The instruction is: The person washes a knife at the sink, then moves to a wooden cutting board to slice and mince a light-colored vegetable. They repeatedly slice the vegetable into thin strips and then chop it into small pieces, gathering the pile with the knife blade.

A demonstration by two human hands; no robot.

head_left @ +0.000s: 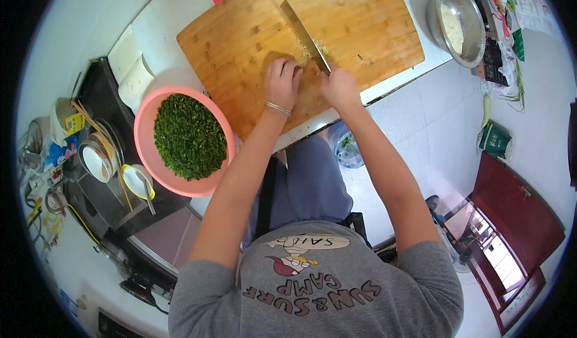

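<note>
My right hand [341, 90] grips the handle of a kitchen knife [300, 33], whose long blade points away to the upper left over a wooden cutting board [234, 43]. Pale, finely chopped bits [321, 49] lie on the board along both sides of the blade. My left hand [282, 84] rests on the board just left of the knife, fingers curled down with the tips bent under. What those fingers press on is mostly hidden; a small brownish piece shows beside them, too small to name.
Left of the board stands a pink basin [142, 124] holding chopped greens [189, 137]. A metal bowl [478, 37] with a pale mass inside sits at the far right. Bowls and chopsticks [96, 124] lie on the dark stove area. Below the table edge is a clear bin [348, 153].
</note>
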